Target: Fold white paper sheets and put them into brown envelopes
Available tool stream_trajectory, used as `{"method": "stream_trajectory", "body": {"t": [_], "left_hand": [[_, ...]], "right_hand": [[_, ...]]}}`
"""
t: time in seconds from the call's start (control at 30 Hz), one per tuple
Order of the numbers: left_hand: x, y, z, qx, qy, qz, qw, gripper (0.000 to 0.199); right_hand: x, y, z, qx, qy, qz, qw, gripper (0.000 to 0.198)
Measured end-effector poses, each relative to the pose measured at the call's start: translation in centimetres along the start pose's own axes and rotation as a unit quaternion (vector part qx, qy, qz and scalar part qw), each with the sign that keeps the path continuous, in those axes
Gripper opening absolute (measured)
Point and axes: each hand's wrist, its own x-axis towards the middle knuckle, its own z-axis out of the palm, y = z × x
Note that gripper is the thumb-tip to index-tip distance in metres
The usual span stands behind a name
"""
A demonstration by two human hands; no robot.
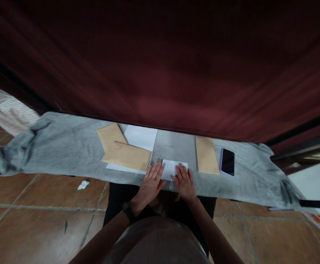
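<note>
A small white sheet of paper, seemingly folded, lies flat on the grey cloth near its front edge. My left hand rests on the sheet's left end with fingers stretched out. On the right end my right hand lies flat, its fingers extended. Both palms face down, and parts of the sheet are hidden beneath them. Just left of my left hand is a brown envelope, overlapping another brown envelope and white paper. To the right of my right hand lies a further brown envelope.
A phone with a dark screen lies right of the single envelope. The grey cloth covers a long narrow surface against a dark red panel. A crumpled white scrap is on the tiled floor. White paper is at far right.
</note>
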Motion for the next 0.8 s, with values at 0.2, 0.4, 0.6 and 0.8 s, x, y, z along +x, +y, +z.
{"method": "stream_trajectory", "body": {"t": [0.2, 0.4, 0.6, 0.8], "left_hand": [[-1.7, -7.2, -3.4, 0.042, -0.031, -0.065, 0.997, 0.088], [2.4, -13.4, -6.2, 0.042, -0.237, -0.052, 0.969, 0.115], [6.5, -17.2, -6.7, 0.011, -0.338, 0.002, 0.941, 0.123], [6.2, -17.2, -6.7, 0.005, -0.292, 0.014, 0.956, 0.126]], "right_hand": [[0.2, 0.4, -0.2, 0.025, -0.002, -0.007, 1.000, 0.053], [1.4, -1.0, -0.4, 0.109, 0.001, 0.004, 0.994, 0.049], [1.4, -1.9, 0.2, 0.177, 0.013, 0.007, 0.984, 0.048], [0.1, -1.0, 0.2, 0.197, 0.008, 0.016, 0.980, 0.046]]}}
